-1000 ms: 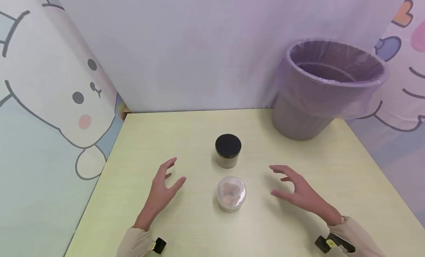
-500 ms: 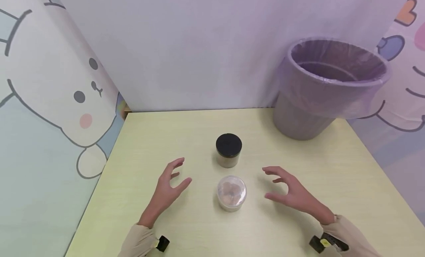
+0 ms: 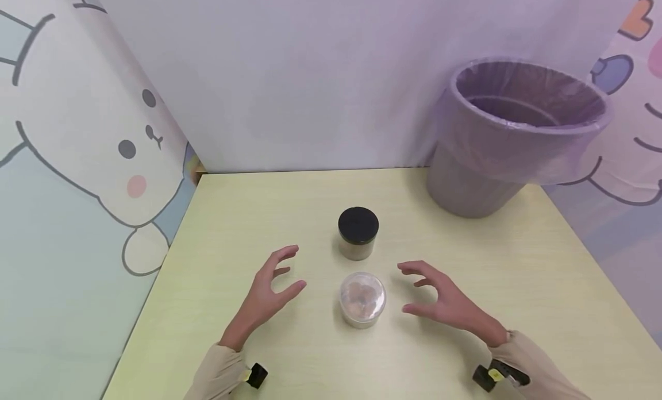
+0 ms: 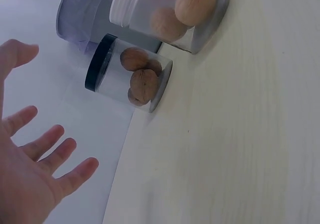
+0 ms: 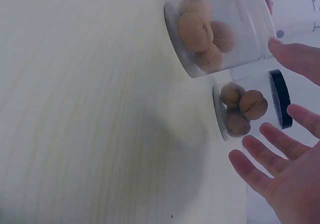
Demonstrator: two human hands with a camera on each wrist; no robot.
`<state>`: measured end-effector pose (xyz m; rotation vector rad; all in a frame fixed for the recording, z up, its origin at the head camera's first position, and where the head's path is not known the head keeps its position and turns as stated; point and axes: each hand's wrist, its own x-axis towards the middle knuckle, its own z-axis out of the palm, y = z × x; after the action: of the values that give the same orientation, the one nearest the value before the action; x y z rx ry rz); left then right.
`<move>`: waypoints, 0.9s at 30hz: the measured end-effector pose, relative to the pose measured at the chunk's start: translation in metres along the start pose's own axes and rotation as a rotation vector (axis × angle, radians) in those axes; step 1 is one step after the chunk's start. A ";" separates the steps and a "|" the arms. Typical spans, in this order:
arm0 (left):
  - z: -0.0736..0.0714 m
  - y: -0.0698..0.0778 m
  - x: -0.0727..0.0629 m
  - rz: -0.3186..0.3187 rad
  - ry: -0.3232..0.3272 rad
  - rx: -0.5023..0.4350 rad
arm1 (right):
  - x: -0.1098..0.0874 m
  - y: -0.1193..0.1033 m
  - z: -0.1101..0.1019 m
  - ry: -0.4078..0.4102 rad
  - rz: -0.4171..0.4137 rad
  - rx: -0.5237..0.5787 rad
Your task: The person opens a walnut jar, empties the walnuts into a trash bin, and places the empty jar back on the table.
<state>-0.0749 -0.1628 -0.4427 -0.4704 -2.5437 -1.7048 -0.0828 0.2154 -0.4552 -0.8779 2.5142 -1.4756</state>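
A clear jar with a see-through lid [image 3: 362,299] stands on the table between my two hands, holding several walnuts [image 5: 196,32]. Just behind it is a second clear jar with a black lid [image 3: 358,226], where darker walnuts [image 4: 144,86] show through the side. My left hand [image 3: 266,293] hovers to the left of the front jar, fingers spread and thumb apart. On the other side, my right hand [image 3: 442,296] is held in the same way, its thumb and fingers facing the front jar across a small gap. Both hands hold nothing.
A grey bin [image 3: 465,184] with a thin purple liner stands at the table's back right corner. The pale wooden table [image 3: 289,204] meets a white cloth backdrop [image 3: 289,89] at the rear. Cartoon-printed panels [image 3: 77,118] flank both sides.
Both hands have moved inward toward the front jar, the left one going right and the right one going left. The jars stay where they were on the table.
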 end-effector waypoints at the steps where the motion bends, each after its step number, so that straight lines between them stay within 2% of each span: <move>1: 0.000 0.001 0.000 -0.002 -0.002 0.000 | 0.001 0.001 0.001 -0.002 -0.002 -0.001; 5: 0.001 0.005 0.002 0.001 -0.010 0.001 | 0.003 0.004 0.004 -0.012 -0.006 0.007; 10: 0.004 0.006 0.005 0.038 -0.036 -0.011 | 0.007 0.004 0.010 -0.015 -0.022 0.026; 18: 0.010 0.007 0.007 0.060 -0.077 -0.019 | 0.016 -0.017 0.017 -0.018 -0.053 0.046; 22: 0.011 0.022 0.006 0.062 -0.100 -0.035 | 0.020 -0.020 0.019 -0.033 -0.068 0.055; 27: 0.009 0.044 0.006 0.075 -0.134 -0.057 | 0.022 -0.003 0.026 -0.061 -0.067 0.067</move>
<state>-0.0677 -0.1375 -0.4057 -0.6966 -2.5356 -1.7808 -0.0899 0.1827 -0.4623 -0.9894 2.3996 -1.5190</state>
